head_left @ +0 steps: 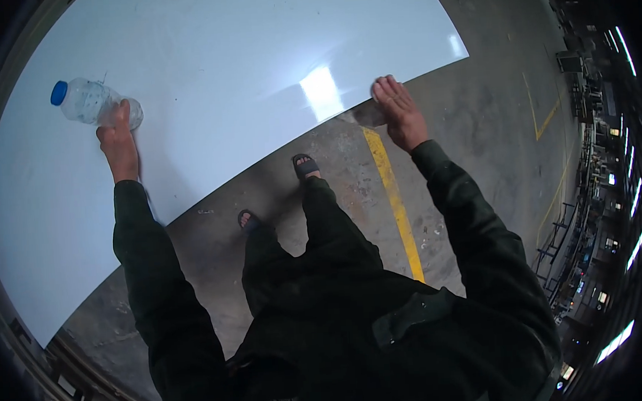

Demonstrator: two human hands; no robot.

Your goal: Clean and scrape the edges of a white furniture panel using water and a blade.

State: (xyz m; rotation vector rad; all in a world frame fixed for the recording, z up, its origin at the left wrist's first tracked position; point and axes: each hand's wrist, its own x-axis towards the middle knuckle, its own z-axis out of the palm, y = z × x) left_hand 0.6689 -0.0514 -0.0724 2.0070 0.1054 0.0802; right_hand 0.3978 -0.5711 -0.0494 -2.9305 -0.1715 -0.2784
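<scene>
At the left of the table, my left hand (119, 139) is wrapped around the lower end of a clear plastic bottle (87, 101) with a blue cap (59, 93). The cap end points away to the left, and the bottle looks see-through. I cannot tell whether it stands upright or lies on the white tabletop (203, 68). Over by the table's near edge, to the right, my right hand (400, 115) has its fingers stretched out side by side. Nothing shows in it. A dim greyish patch beside its palm is too unclear to name.
The glossy white table spans the upper left, its near edge running diagonally. A yellow line (395, 203) crosses the grey concrete floor (470, 110). My sandalled feet (305, 166) stand close to the table edge. Racks and lit equipment (593, 206) line the far right.
</scene>
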